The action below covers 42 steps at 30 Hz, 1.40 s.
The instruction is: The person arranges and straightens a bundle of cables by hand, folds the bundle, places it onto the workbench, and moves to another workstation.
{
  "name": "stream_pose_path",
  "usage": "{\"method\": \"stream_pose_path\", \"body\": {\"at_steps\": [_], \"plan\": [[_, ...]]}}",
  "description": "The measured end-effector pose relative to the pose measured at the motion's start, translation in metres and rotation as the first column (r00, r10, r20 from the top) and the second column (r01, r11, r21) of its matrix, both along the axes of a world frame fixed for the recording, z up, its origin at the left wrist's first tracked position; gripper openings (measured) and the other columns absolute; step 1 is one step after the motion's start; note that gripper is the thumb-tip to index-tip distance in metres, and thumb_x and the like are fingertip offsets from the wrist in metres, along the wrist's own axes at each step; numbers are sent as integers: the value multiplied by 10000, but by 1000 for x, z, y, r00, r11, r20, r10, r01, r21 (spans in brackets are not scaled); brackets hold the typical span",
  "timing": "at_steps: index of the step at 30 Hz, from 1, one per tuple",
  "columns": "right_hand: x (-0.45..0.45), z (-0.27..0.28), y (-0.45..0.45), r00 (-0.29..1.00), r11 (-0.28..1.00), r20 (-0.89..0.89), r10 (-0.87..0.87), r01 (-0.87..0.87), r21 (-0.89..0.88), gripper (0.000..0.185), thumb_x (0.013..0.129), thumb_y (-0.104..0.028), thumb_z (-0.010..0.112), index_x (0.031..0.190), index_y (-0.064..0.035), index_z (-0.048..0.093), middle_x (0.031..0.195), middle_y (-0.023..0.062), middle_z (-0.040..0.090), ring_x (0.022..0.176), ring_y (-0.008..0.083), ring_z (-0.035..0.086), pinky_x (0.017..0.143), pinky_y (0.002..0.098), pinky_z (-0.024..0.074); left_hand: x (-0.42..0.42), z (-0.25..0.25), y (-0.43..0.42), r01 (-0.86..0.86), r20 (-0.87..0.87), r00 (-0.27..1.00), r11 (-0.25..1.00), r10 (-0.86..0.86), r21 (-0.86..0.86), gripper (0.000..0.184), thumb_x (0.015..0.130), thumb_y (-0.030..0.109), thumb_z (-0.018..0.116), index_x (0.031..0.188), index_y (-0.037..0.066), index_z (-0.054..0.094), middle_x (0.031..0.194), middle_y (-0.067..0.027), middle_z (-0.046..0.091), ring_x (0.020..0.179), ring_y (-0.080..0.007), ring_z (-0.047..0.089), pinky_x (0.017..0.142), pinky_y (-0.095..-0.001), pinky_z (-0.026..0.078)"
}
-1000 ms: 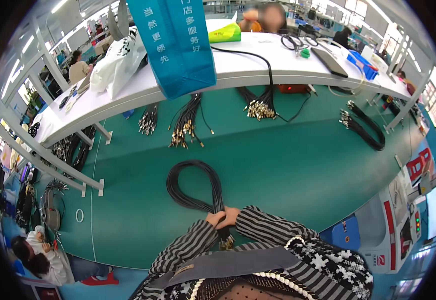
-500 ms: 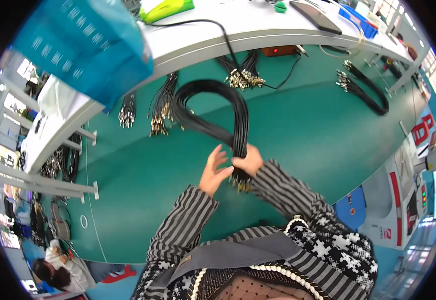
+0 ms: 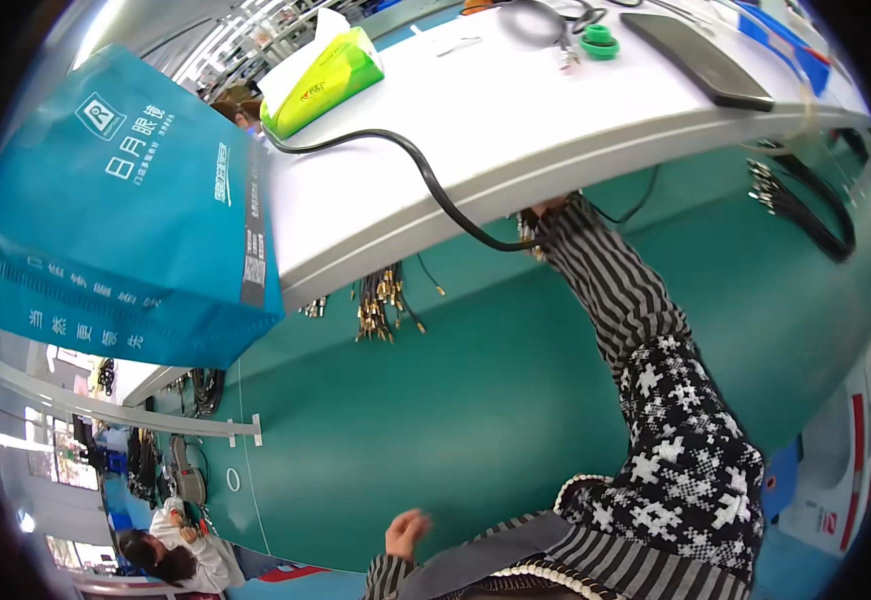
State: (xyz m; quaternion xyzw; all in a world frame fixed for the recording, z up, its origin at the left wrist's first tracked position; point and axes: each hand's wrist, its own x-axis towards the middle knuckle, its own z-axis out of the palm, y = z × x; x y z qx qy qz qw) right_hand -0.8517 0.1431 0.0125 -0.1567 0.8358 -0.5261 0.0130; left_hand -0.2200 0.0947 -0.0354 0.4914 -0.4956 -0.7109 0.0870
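Note:
My right hand (image 3: 548,207) reaches under the front edge of the raised white shelf (image 3: 436,195), which hides most of its fingers. Beside it shows part of a bundle of black cables with metal connector ends (image 3: 529,228); whether the hand grips it is hidden. My left hand (image 3: 408,532) is drawn back close to my body, above the green table mat (image 3: 426,420). Its fingers are curled in and nothing shows in them. Another cable bundle with brass-coloured ends (image 3: 384,305) hangs out from under the shelf, left of my right hand.
On the shelf stand a teal paper bag (image 3: 136,210), a green tissue pack (image 3: 326,80), a phone (image 3: 696,60) and a green cap (image 3: 599,42). A black cord (image 3: 416,165) droops over its edge. A looped cable bundle (image 3: 806,200) lies right; another person (image 3: 181,550) sits lower left.
The looped black cable bundle has left the middle of the mat and is out of sight. My right arm has stretched forward under the shelf; my left hand has pulled back. The view has shifted.

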Motion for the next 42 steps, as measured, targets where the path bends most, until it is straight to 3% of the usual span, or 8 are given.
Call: {"method": "stream_pose_path", "body": {"at_steps": [10,12,14,17,28,33,37,42], "plan": [[-42,-102,13,953,864,-261,-155,259,432,621,621,-299,644,1119,7,432,1123,211,446,904,316,494,764,387,414,-37,12,29,184,218,951,967,-221,176,283,819,100,514,1046,-60,466,897,-169,584,776,-232,589,695,-271,488],[-18,-132,41,843,982,-537,26,80,173,488,663,-268,629,1057,-9,503,1056,161,523,910,305,511,811,378,402,-39,2,26,205,185,953,960,-240,188,288,819,102,515,1050,-61,462,896,-171,583,775,-231,588,695,-272,488],[53,-49,97,903,869,-12,429,-409,279,486,689,-280,614,1077,-11,499,1043,152,528,916,280,515,813,365,405,-35,-8,21,234,160,949,948,-271,215,298,818,106,515,1056,-64,456,895,-174,580,773,-230,586,694,-274,487],[92,-5,153,545,485,416,728,-838,248,482,772,-322,550,1144,-28,465,1067,139,539,981,249,518,854,323,405,-29,-18,16,297,120,938,931,-326,212,303,817,108,516,1058,-65,453,895,-175,578,771,-230,585,693,-276,487],[238,171,177,539,542,175,824,-840,33,269,764,-156,551,973,12,553,877,144,601,765,223,585,860,349,406,0,-49,20,336,-107,940,933,-324,129,249,806,156,550,1008,14,521,855,-127,592,721,-210,594,626,-266,492],[370,280,136,204,-153,-805,557,-928,-341,368,825,-221,361,466,-144,381,413,-26,320,361,112,257,729,404,437,13,-38,15,322,-95,945,941,-312,105,226,803,160,543,970,7,539,817,-116,600,665,-163,584,596,-228,476],[473,328,124,228,-694,-892,391,-563,-448,523,866,-477,298,469,-140,348,407,-1,303,347,113,227,533,411,444,24,-42,17,359,-177,924,930,-340,84,225,803,157,541,966,2,540,807,-113,596,661,-153,580,593,-212,461],[508,335,119,59,-742,-871,488,-496,-450,549,703,-637,388,485,-133,369,440,-13,326,355,126,249,533,362,398,40,-21,26,349,-164,924,937,-345,-7,217,804,152,534,965,6,539,814,-101,589,674,-149,573,599,-205,443]]}}
